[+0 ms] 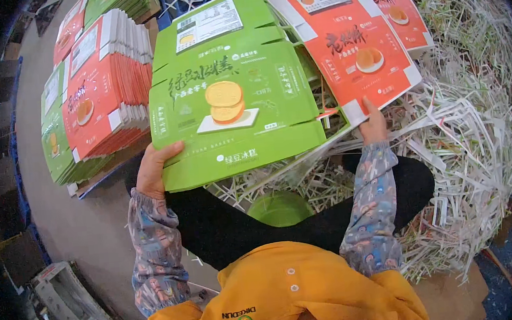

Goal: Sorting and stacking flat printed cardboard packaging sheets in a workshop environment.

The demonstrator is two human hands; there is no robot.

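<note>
My left hand (152,169) is closed on the near left corner of a flat green cardboard box blank (180,127), its thumb on top. The blank is printed with stacked yellow cakes and tilts up in front of me. Closed at the near edge of a flat red box blank (342,36) is my right hand (373,126), with its thumb over a white corner flap. The red blank lies to the right of the green one, and a narrow torn strip of cardboard runs between them. The undersides of both blanks are hidden.
Stacks of red box blanks (101,91) and green box blanks (58,125) stand at the left. Shredded paper strips (451,161) are heaped on the right and under the blanks. Below my lap lies a round green thing (280,208). A worn crate-like object (71,304) sits at lower left.
</note>
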